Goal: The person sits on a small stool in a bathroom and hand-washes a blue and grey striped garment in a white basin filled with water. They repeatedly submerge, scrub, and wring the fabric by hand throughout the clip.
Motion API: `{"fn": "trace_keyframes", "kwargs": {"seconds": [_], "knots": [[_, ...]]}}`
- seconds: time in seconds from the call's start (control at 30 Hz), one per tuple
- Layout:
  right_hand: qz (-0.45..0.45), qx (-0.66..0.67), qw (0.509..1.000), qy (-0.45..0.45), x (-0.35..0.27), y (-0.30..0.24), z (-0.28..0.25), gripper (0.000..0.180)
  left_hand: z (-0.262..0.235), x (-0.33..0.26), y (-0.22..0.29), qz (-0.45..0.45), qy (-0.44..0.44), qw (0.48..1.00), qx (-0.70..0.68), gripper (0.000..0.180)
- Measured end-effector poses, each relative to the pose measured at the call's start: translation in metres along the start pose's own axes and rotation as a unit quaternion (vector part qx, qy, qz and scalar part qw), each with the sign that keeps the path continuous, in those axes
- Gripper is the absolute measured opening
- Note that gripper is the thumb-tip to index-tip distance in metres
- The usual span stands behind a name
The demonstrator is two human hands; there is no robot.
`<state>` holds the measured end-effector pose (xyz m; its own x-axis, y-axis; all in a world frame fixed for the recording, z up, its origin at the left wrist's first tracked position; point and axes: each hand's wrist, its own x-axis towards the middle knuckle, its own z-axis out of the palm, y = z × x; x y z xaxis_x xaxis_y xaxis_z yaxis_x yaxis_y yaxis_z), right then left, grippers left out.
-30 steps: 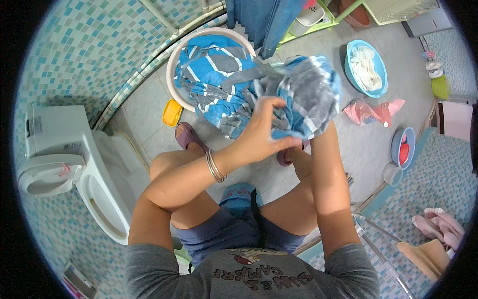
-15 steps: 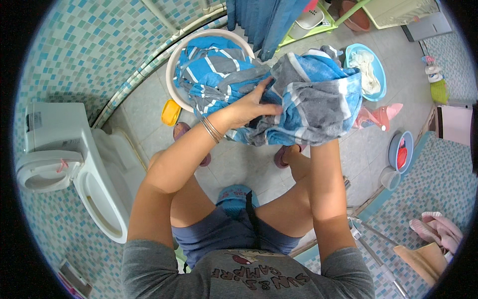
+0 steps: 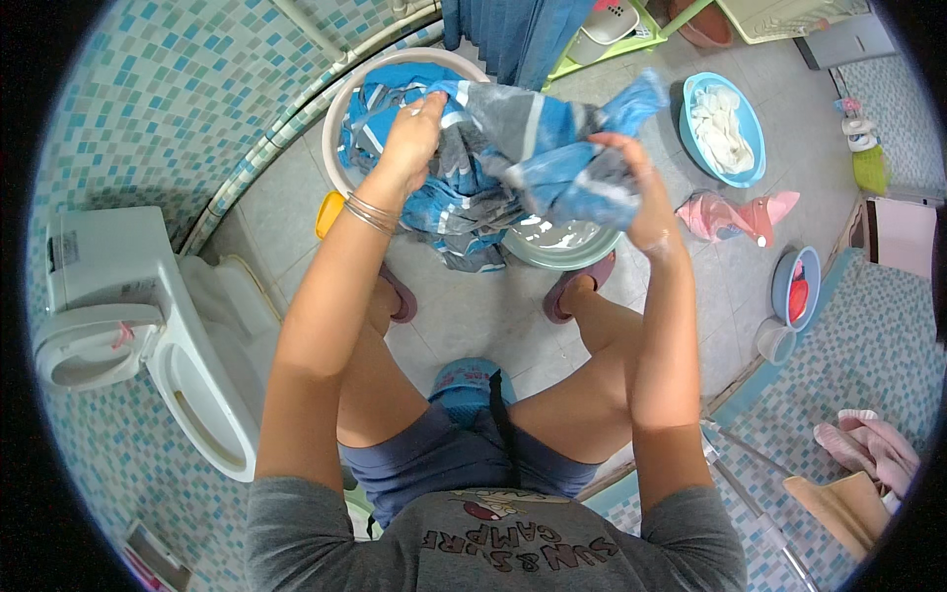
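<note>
My left hand [image 3: 412,138] grips one end of a wet blue, grey and white striped garment [image 3: 513,158], with bangles on that wrist. My right hand [image 3: 636,187] clutches the other end, bunched up. The cloth is stretched between both hands above a round white basin [image 3: 340,148] that holds more blue striped fabric, and above a smaller grey-green basin [image 3: 572,247] with soapy water. I sit low with my knees apart, feet in dark slippers on the tiled floor.
A white toilet [image 3: 148,326] stands at my left. A blue basin [image 3: 750,138] with white cloth sits at the right, with a pink item [image 3: 735,217] beside it and a small blue bowl [image 3: 797,286]. A blue curtain [image 3: 518,35] hangs ahead.
Both hands have spread apart and lifted, stretching out the garment that was bunched together a second ago. My left hand moved left toward the white basin.
</note>
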<state>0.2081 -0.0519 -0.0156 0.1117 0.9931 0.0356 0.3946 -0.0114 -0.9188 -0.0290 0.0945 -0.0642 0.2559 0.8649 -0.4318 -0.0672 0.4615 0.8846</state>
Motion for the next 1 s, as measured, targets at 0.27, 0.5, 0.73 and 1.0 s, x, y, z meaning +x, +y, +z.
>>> {"fn": "trace_keyframes", "kwargs": {"seconds": [0.27,0.5,0.73,1.0], "knots": [[0.304,0.127,0.932,-0.154,0.001,0.007,0.018,0.054,0.023,-0.027,0.025,-0.026,-0.089,0.98,-0.178,0.031],[0.332,-0.21,0.917,0.072,0.021,0.033,0.041,0.076,0.025,-0.048,0.037,0.018,-0.131,0.964,-0.229,0.031],[0.373,0.179,0.904,0.107,0.038,0.043,0.064,0.083,0.022,-0.066,0.037,0.025,-0.179,0.956,-0.233,0.032],[0.438,0.418,0.785,0.128,0.038,0.016,0.063,0.05,0.014,-0.051,0.034,0.011,-0.072,0.965,-0.252,0.039]]}}
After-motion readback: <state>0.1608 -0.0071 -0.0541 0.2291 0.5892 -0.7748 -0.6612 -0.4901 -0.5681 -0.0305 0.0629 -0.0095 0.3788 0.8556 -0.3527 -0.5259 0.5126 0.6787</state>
